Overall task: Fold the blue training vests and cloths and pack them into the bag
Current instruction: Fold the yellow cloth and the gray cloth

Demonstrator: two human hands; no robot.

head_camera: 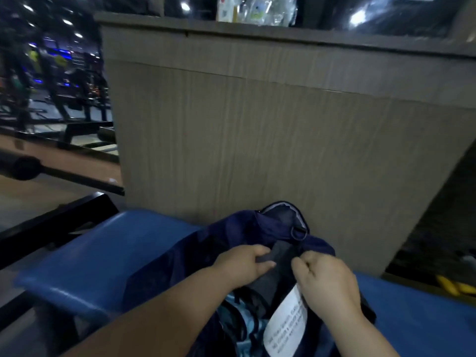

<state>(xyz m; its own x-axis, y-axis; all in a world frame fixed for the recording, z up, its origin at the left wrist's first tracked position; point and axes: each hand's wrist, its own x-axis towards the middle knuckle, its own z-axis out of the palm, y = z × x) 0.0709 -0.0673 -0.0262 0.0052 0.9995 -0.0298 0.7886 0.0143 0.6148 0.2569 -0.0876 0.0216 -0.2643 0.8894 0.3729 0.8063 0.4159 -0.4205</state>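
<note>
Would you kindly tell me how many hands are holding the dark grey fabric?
2. The left hand pinches the dark grey fabric from its left side; the right hand grips its right edge, just above the white label. No other hand is in view.

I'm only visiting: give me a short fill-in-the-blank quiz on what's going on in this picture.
1. The navy bag lies on a padded ____ bench.
2. The left hand and the right hand pinch ____ fabric at the bag's mouth.
3. A white printed label hangs below the ____ hand.
4. Behind the bench stands a ____-grain counter.
Missing words: blue, grey, right, wood.
</note>
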